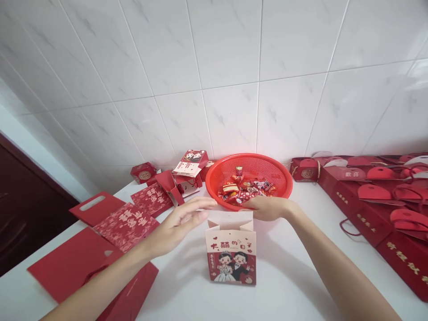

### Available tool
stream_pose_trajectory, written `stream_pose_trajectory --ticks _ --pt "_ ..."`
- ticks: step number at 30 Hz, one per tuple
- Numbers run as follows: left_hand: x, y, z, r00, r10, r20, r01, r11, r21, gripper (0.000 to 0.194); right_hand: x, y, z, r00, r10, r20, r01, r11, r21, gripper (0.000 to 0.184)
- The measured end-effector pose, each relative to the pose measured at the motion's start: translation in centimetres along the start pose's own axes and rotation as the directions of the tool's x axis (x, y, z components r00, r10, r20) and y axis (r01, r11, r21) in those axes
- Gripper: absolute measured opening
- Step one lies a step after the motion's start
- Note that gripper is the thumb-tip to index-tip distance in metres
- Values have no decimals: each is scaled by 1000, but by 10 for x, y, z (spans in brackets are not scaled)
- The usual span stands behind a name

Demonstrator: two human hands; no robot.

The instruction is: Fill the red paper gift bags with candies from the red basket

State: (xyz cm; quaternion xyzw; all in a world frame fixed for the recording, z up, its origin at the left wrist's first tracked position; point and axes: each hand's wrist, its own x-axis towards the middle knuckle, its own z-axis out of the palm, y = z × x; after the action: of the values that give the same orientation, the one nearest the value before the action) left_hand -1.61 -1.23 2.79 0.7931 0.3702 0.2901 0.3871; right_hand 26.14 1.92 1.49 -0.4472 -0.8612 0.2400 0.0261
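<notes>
A person's two bare hands work at a white table (180, 294) against a marbled tile wall (230, 53). Between the forearms stands a small paper gift box (231, 265), upright, printed with a cartoon bride and groom under red Chinese lettering, its top flaps raised. The left hand (182, 220) is at the box's upper left, fingers loosely extended, nothing visible in its grasp; whether it touches the flap is unclear. The right hand (269, 208) reaches behind the box to the near rim of a red mesh plastic basket (211, 183) holding wrapped candies (257, 186). Its fingertips are partly hidden, so whether it grips anything cannot be told. Red cardboard packaging (75, 263) lies at left, partly beneath the left forearm; rows of red gift boxes (371, 225) fill the right.
</notes>
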Motion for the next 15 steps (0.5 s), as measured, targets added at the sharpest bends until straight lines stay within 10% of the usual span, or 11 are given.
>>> stream_pose_trajectory --ticks 5,10,15 --pt "47 10 -11 999 37 4 -37 992 122 34 2 -3 -2 991 78 109 -82 996 36 42" --pt "103 8 3 962 64 265 -183 873 452 27 5 -7 0 989 63 137 -61 998 -18 29" --pt "138 -6 36 920 -167 355 -155 676 720 56 6 -17 8 970 99 224 -62 984 -168 24"
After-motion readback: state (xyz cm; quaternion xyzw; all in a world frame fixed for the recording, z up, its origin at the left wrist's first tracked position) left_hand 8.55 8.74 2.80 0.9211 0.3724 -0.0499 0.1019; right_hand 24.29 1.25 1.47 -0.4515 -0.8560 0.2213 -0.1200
